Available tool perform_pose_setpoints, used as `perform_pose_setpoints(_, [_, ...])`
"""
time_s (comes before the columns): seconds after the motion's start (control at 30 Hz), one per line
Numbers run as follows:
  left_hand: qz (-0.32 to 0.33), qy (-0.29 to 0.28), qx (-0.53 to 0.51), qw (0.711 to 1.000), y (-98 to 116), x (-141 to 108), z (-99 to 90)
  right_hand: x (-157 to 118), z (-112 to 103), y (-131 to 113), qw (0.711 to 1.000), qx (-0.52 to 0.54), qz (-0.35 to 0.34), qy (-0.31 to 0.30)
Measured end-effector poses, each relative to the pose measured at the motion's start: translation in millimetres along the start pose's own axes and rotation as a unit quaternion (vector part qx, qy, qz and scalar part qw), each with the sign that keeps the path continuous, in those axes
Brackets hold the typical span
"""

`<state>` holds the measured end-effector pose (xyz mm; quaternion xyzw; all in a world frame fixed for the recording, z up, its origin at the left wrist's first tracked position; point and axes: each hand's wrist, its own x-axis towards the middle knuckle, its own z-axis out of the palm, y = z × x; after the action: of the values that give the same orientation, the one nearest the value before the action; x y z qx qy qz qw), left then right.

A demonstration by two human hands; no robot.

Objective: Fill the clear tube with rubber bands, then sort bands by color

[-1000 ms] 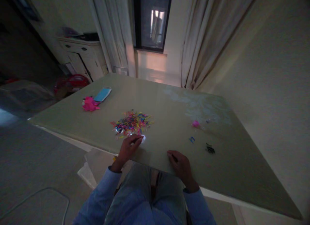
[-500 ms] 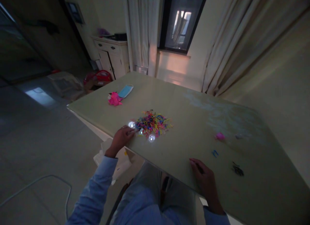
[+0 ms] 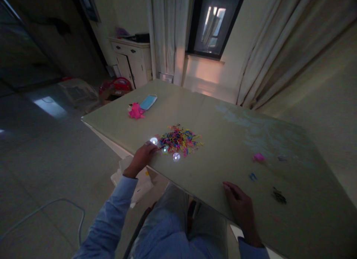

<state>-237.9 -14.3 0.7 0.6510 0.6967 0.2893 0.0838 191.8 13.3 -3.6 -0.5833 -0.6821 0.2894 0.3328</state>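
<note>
A heap of small multicoloured rubber bands (image 3: 180,140) lies spread on the table. My left hand (image 3: 145,154) reaches its left edge, fingertips pressed together against the bands. Whatever is in that pinch is too small to make out. Bright round light spots shine beside the fingers. My right hand (image 3: 240,203) rests near the table's front edge with its fingers curled and nothing visible in them. To its right lie a few blue bands (image 3: 252,176), a black bunch of bands (image 3: 279,196) and a small pink bunch (image 3: 259,157).
The pale green table (image 3: 206,169) extends to the far wall. Toward its back left are a blue face mask (image 3: 148,102) and a crumpled pink item (image 3: 136,111). A small greyish item (image 3: 282,159) lies at the right. Beyond stands a white cabinet (image 3: 136,61).
The view has shifted slightly, moving the scene a little to the right. My left fingertips remain at the heap's left edge, and my right hand stays in place on the table.
</note>
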Motion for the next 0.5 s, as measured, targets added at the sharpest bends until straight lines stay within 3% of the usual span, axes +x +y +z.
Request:
perform_pose_setpoints(0.17, [-0.006, 0.06, -0.06, 0.996, -4.9, -8.5, -7.4, 0.2, 0.4, 0.2, 1.0, 0.005, 0.003, -0.003])
perform_pose_setpoints(0.27, [-0.035, 0.052, -0.052, 0.997, -4.8, -4.7, -5.0, 0.1, 0.3, -0.1, 1.0, 0.006, 0.002, -0.001])
perform_pose_setpoints(0.37, [-0.066, 0.005, 0.011, 0.998, -0.8, 6.9, -0.7, -0.6, 0.2, -0.4, 1.0, 0.005, 0.001, 0.0])
perform_pose_setpoints(0.5, [-0.048, -0.121, 0.08, 0.988, 7.7, 34.3, -1.7, -1.3, 0.4, -0.5, 1.0, 0.007, -0.002, -0.002])
